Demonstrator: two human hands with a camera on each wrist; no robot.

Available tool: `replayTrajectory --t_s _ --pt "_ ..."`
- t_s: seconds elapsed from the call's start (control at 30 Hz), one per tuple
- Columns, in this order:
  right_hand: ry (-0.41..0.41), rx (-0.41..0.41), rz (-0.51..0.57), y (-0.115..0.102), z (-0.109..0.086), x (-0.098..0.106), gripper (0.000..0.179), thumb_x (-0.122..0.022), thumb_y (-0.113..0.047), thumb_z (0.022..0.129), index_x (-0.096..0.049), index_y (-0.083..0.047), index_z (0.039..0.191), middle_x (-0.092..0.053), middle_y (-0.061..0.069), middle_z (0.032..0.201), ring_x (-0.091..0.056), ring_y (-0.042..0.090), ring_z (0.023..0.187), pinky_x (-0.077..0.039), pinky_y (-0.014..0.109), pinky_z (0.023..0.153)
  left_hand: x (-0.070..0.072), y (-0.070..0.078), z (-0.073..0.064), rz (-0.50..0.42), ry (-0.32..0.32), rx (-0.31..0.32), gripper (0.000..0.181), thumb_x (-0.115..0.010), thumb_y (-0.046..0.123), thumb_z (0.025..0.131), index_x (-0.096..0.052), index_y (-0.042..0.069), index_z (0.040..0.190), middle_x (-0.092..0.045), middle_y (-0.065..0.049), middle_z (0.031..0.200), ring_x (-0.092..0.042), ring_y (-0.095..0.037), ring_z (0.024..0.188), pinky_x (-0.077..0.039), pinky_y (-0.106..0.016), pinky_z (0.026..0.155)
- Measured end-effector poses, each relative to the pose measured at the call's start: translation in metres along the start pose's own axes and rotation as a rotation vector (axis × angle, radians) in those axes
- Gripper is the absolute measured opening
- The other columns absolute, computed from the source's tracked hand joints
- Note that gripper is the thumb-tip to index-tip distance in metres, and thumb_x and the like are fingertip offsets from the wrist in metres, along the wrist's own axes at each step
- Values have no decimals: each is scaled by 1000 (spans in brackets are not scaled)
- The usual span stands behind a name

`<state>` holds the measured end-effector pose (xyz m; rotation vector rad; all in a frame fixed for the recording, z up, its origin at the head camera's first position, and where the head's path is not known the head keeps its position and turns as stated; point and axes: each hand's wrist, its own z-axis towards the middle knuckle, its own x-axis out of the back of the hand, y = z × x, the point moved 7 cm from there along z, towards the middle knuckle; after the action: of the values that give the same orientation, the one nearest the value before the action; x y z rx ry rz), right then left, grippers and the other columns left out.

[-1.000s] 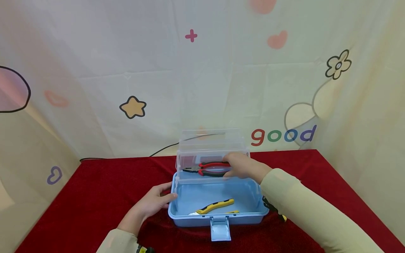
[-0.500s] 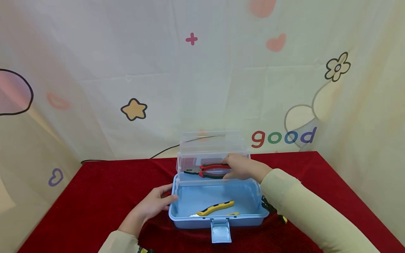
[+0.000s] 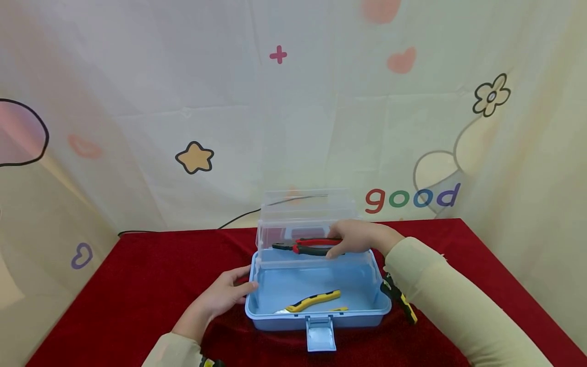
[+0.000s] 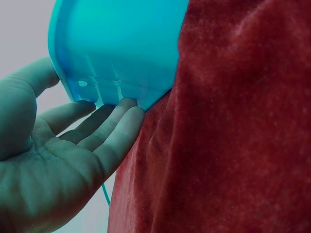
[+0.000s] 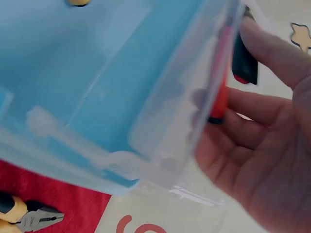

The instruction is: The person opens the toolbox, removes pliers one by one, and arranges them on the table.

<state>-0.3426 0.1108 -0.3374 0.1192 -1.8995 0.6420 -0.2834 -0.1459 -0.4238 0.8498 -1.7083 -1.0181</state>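
Observation:
My right hand holds pliers with red-and-black handles at the raised clear tray of a light blue toolbox. The jaws point left; the handle ends lie between thumb and fingers. In the right wrist view, the clear wall partly covers the red handle. My left hand holds the toolbox's left end, thumb at the rim and fingers along the outer side, as the left wrist view shows. A yellow-and-black knife lies inside the toolbox, beside a small yellow piece partly hidden by the front wall.
The clear lid stands up at the back. A latch hangs open at the front. Right of the box, yellow-and-black pliers lie on the red cloth. Another yellow-and-black item shows near the left sleeve.
The right hand has shifted slightly right with the red-and-black pliers, and their handles now appear closer together. The left hand has stayed at the toolbox's left end.

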Motion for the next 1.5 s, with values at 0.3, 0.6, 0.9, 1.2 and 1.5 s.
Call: replayTrajectory --t_s 0.3,0.6,0.9,1.2,1.5 --pt "-69 52 68 -6 -3 -5 35 -76 -29 79 -70 -10 108 -66 0 88 -57 14 81 -52 30 74 1 -1 0 11 7 13 59 -61 22 92 -38 3 143 -51 -20 136 -66 -20 95 -58 -39 81" --pt "10 25 107 -7 -6 -9 38 -80 -28 72 -69 -10 103 -63 -1 79 -56 15 74 -51 26 66 -1 0 0 -9 -1 3 59 -60 21 92 -38 2 143 -51 -21 136 -66 -21 97 -58 -39 80" --pt "72 -14 111 -3 -7 -16 61 -80 -42 71 -60 -7 117 -61 1 95 -54 16 86 -51 33 72 -1 0 0 -32 -14 -8 60 -60 21 92 -37 2 144 -49 -22 137 -65 -23 100 -57 -40 81" --pt "176 54 153 -3 -13 -15 56 -78 -39 74 -60 -8 116 -62 0 94 -54 15 81 -50 28 67 0 -1 1 -11 11 0 59 -61 22 92 -39 3 143 -50 -21 136 -65 -21 97 -57 -39 82" --pt "233 103 210 -3 -19 -15 50 -79 -34 75 -60 -10 115 -64 3 102 -59 14 85 -54 29 71 0 -1 0 -16 5 -9 59 -61 21 92 -37 1 143 -50 -22 137 -66 -22 96 -57 -39 81"
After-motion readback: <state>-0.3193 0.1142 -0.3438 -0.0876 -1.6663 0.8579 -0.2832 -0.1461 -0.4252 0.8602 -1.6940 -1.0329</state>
